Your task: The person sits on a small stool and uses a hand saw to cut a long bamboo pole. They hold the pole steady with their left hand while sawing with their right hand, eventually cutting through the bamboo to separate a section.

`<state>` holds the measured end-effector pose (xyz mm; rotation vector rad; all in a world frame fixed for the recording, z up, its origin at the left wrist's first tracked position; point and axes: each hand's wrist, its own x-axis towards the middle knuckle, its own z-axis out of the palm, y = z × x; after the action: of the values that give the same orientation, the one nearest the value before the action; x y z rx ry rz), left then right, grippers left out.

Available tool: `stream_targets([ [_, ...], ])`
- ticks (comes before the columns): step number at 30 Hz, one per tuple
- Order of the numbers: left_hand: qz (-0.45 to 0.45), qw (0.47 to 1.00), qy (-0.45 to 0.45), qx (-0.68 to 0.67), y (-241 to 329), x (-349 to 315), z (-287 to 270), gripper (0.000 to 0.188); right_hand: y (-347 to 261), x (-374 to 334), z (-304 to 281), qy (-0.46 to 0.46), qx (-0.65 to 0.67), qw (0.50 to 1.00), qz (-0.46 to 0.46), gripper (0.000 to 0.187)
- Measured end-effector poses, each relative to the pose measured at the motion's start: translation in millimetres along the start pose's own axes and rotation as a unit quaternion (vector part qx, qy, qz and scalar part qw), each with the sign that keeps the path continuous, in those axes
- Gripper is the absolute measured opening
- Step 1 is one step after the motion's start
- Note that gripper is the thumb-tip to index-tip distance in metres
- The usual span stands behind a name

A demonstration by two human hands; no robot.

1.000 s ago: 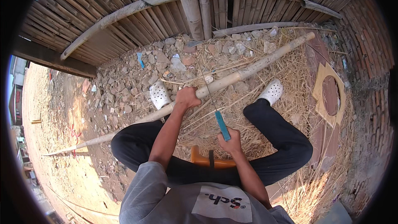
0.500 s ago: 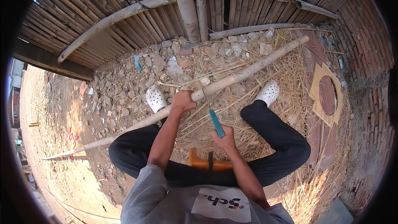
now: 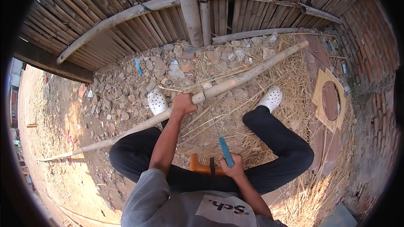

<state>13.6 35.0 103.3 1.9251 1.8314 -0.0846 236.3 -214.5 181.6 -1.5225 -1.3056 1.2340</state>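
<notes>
A long pale bamboo pole lies slantwise before me, its thick end at the far right and its thin tip at the near left. My left hand is closed around the pole near its middle, just left of a dark line across it. In my right hand is the teal handle of a handsaw. The saw's thin blade shows almost edge-on, running up toward the dark line on the pole. Whether its teeth sit in a cut is too fine to tell.
An orange object with a black band rests at my lap. White clogs are on my feet. Broken stones and straw cover the ground. A bamboo-slat wall stands ahead, a brick wall right, near a board with a round hole.
My right hand has drawn the saw handle back toward my body and slightly right. My left hand remains closed on the pole, which has shifted only slightly in the picture.
</notes>
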Motion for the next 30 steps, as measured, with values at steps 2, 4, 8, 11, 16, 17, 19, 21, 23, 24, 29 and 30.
stream_targets([
  [2,0.004,1.0,-0.01,-0.007,3,-12,11,0.04,-4,-58,-20,0.02,-0.005,0.999,-0.027,0.02],
  [4,0.022,1.0,-0.008,-0.007,5,-19,18,0.039,3,-40,-10,0.005,0.001,1.0,-0.013,0.02],
  [8,0.032,0.999,-0.004,0.004,11,-21,22,0.039,13,48,13,0.004,0.027,0.998,0.056,0.018],
  [11,-0.002,1.0,-0.017,0.001,7,-10,5,0.038,0,17,5,0.016,0.013,1.0,-0.018,0.016],
  [16,0.03,0.999,-0.016,0.008,14,-15,7,0.04,9,-1,-3,0.001,0.0,1.0,0.025,0.01],
  [17,0.032,0.999,-0.026,-0.001,18,-21,13,0.04,22,31,6,-0.031,-0.035,0.998,0.042,0.007],
  [19,0.01,1.0,-0.013,0.022,13,-11,16,0.04,16,33,7,-0.012,0.003,0.997,0.076,0.008],
  [21,-0.011,1.0,-0.003,0.0,3,-5,9,0.039,-9,-4,-4,0.003,0.019,0.999,0.031,0.011],
  [23,0.003,1.0,-0.001,0.011,8,-5,0,0.038,-24,-37,-21,0.005,0.011,0.999,-0.029,0.012],
  [24,0.007,1.0,-0.003,0.018,9,-6,-1,0.038,-21,-32,-23,0.0,0.01,1.0,-0.022,0.012],
  [29,0.017,1.0,-0.009,0.025,18,-8,7,0.041,15,36,8,0.005,0.009,0.998,0.059,0.012],
  [30,0.007,1.0,-0.004,0.017,9,-8,13,0.04,5,19,2,0.014,0.001,1.0,-0.001,0.011],
])
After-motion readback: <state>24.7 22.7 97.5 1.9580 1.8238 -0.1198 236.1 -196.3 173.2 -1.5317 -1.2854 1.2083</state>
